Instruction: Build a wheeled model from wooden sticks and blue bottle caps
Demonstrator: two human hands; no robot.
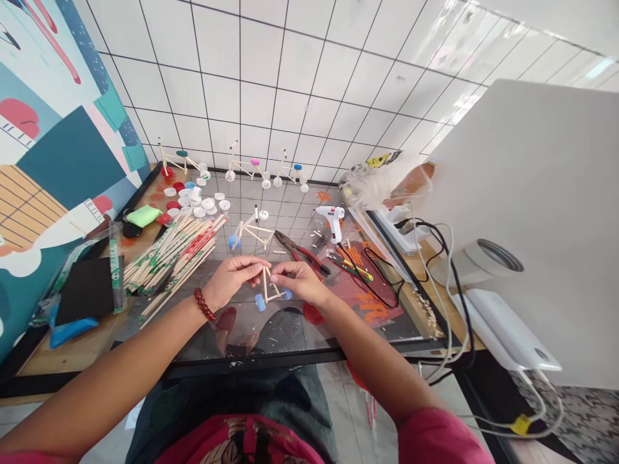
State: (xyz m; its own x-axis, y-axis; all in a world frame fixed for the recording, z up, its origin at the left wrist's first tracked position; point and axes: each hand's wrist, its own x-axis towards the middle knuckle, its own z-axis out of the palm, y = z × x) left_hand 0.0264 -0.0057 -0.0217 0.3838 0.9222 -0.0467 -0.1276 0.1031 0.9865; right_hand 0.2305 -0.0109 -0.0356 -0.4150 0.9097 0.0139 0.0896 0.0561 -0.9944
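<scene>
Near the table's front, both hands pinch the top of a small triangular wooden-stick frame point(265, 283). My left hand point(235, 278), with a red bead bracelet at the wrist, grips its peak with closed fingertips. From the other side, my right hand point(300, 281) is closed on the sloping stick. At the frame's lower corners sit two blue bottle caps, a left cap point(260, 302) and a right cap point(287, 294) partly hidden by fingers. Just beyond the hands stands another stick assembly point(257, 231) with a blue cap point(235, 241). Red-handled pliers point(309, 258) lie close to my right hand.
A white glue gun point(333, 220) and a yellow utility knife point(358, 270) lie on the right. Wrapped chopsticks point(169, 258) and loose bottle caps point(207, 205) occupy the left. Several stick bicycle models, one with a pink cap point(255, 162), line the tiled wall. Cables point(449, 283) hang at right.
</scene>
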